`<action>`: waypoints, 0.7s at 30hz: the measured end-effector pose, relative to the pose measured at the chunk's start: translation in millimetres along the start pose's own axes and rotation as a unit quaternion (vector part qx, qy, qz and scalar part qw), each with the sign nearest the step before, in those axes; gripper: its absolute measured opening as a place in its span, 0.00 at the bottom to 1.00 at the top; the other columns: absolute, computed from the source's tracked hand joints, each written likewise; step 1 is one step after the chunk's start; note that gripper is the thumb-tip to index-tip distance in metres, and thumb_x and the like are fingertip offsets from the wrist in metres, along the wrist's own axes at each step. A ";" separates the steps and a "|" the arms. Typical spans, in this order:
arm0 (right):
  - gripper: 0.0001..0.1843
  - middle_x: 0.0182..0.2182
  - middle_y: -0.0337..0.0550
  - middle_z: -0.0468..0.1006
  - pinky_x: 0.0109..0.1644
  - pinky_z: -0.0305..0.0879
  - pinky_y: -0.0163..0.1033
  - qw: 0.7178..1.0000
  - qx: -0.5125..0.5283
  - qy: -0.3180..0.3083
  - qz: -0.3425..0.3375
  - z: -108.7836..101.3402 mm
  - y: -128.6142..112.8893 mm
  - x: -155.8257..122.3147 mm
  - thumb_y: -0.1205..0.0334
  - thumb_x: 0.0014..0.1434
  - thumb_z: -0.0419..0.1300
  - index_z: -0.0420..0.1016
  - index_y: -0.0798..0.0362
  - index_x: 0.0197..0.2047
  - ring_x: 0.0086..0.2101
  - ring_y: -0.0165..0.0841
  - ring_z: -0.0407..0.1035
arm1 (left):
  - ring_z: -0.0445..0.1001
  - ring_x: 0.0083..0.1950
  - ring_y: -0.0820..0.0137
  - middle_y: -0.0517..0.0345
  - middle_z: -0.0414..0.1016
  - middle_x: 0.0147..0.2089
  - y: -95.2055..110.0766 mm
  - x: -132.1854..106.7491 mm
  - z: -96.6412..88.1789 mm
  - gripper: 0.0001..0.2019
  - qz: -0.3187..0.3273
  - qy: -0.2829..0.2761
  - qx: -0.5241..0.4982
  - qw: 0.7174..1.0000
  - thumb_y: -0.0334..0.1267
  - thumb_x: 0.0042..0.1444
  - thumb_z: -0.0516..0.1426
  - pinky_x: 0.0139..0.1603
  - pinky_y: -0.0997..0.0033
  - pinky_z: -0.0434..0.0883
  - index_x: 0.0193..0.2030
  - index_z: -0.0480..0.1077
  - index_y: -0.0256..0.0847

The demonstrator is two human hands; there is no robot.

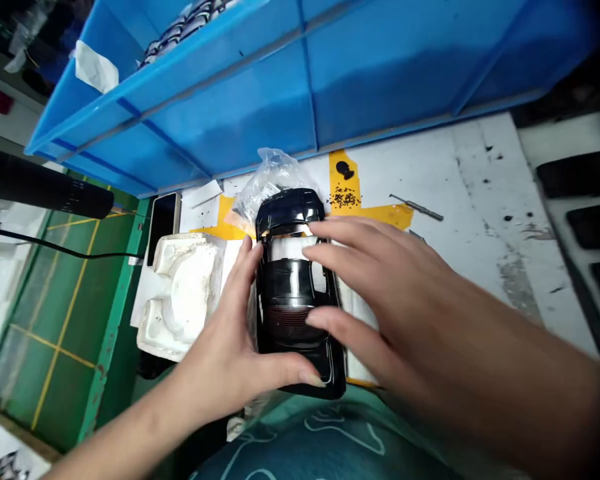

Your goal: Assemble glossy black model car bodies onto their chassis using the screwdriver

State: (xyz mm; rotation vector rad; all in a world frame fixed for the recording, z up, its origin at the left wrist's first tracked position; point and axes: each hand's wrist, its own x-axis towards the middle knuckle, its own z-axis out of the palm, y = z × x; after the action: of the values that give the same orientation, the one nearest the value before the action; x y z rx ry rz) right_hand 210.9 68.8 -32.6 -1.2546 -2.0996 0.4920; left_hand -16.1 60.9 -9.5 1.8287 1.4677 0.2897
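Note:
A glossy black housing (291,287), shaped somewhat like a car body, lies in front of me with its long side pointing away. Its middle shows a shiny black band and a ribbed dark-red part below it. My left hand (240,333) grips its left side, fingers along the edge and thumb across the near end. Over its right side, my right hand (385,287) is spread, fingertips at or just above the surface; contact is hard to tell. To the left sits a white moulded cradle (213,250) with a rounded hollow.
Behind stands a large blue crate (240,107). A clear plastic bag (280,170), yellow tape (380,215) with black specks, and a thin metal bit (423,209) lie on the white table. A phone (163,223) and black cylindrical tool (45,183) are at left.

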 end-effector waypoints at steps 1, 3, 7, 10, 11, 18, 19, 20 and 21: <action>0.23 0.62 0.50 0.72 0.65 0.67 0.60 0.998 -0.017 -0.056 -0.002 -3.0 2.1 17.2 0.57 0.59 0.64 0.74 0.53 0.57 0.63 0.50 0.65 | 0.42 0.80 0.47 0.53 0.33 0.82 -3.9 -5.1 11.2 0.62 -0.024 0.013 -0.022 0.999 0.62 0.45 0.69 0.75 0.38 0.53 0.78 0.36 0.56; 0.23 0.60 0.50 0.74 0.61 0.69 0.66 0.976 -0.055 -0.210 0.023 -5.9 3.0 52.2 0.52 0.51 0.71 0.80 0.51 0.48 0.61 0.57 0.66 | 0.40 0.80 0.50 0.51 0.34 0.81 -7.0 -6.7 29.2 0.62 -0.042 0.052 -0.051 0.996 0.58 0.46 0.71 0.76 0.40 0.52 0.78 0.35 0.52; 0.18 0.61 0.47 0.72 0.62 0.64 0.71 0.907 -0.156 -0.370 0.124 -5.1 -13.5 101.9 0.54 0.40 0.77 0.83 0.50 0.33 0.61 0.63 0.64 | 0.39 0.81 0.54 0.48 0.34 0.81 -5.5 9.0 39.4 0.55 -0.011 0.090 -0.097 0.991 0.53 0.48 0.71 0.78 0.45 0.51 0.75 0.43 0.47; 0.18 0.61 0.49 0.71 0.62 0.64 0.70 0.884 -0.195 -0.407 0.122 -3.3 -29.4 113.1 0.61 0.39 0.77 0.83 0.52 0.36 0.60 0.64 0.64 | 0.36 0.81 0.55 0.47 0.35 0.81 -7.0 19.8 35.6 0.46 0.032 0.091 -0.111 0.989 0.52 0.50 0.70 0.78 0.45 0.48 0.71 0.54 0.47; 0.18 0.61 0.50 0.70 0.62 0.65 0.70 0.879 -0.200 -0.416 0.123 -2.7 -32.4 113.1 0.63 0.39 0.76 0.82 0.52 0.37 0.60 0.63 0.64 | 0.35 0.81 0.55 0.47 0.35 0.81 -7.9 21.7 34.6 0.42 0.038 0.091 -0.115 0.988 0.52 0.51 0.70 0.78 0.44 0.48 0.69 0.57 0.48; 0.09 0.61 0.49 0.66 0.42 0.77 0.53 0.907 -0.145 -0.377 0.121 -2.6 -23.0 94.6 0.68 0.42 0.68 0.76 0.53 0.30 0.51 0.52 0.70 | 0.34 0.81 0.51 0.44 0.31 0.81 -12.3 22.2 38.3 0.31 0.044 0.083 -0.141 0.986 0.47 0.58 0.64 0.77 0.37 0.51 0.65 0.60 0.45; 0.08 0.58 0.50 0.68 0.44 0.77 0.54 0.915 -0.141 -0.366 0.100 -3.3 -21.2 92.2 0.69 0.44 0.67 0.75 0.53 0.30 0.50 0.50 0.70 | 0.34 0.81 0.51 0.45 0.31 0.81 -12.4 22.1 39.1 0.30 0.047 0.083 -0.141 0.985 0.45 0.59 0.64 0.76 0.37 0.51 0.65 0.59 0.45; 0.07 0.55 0.50 0.70 0.50 0.76 0.56 0.920 -0.139 -0.359 0.072 -3.8 -20.1 90.6 0.69 0.44 0.66 0.75 0.53 0.30 0.50 0.48 0.70 | 0.34 0.81 0.50 0.46 0.31 0.81 -12.4 22.0 39.8 0.30 0.050 0.084 -0.141 0.985 0.44 0.59 0.63 0.76 0.36 0.52 0.65 0.59 0.46; 0.08 0.49 0.49 0.72 0.59 0.72 0.58 0.922 -0.137 -0.358 0.042 -4.2 -19.9 89.7 0.70 0.45 0.65 0.74 0.52 0.30 0.49 0.47 0.71 | 0.34 0.81 0.50 0.48 0.31 0.81 -12.3 22.1 40.3 0.30 0.052 0.085 -0.142 0.985 0.42 0.59 0.63 0.77 0.36 0.51 0.65 0.58 0.47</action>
State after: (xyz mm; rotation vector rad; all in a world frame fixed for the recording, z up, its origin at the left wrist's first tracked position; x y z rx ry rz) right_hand 170.2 138.3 11.9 -1.4774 -2.8066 0.8117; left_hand 5.8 64.9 -51.5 1.6838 1.3645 0.6854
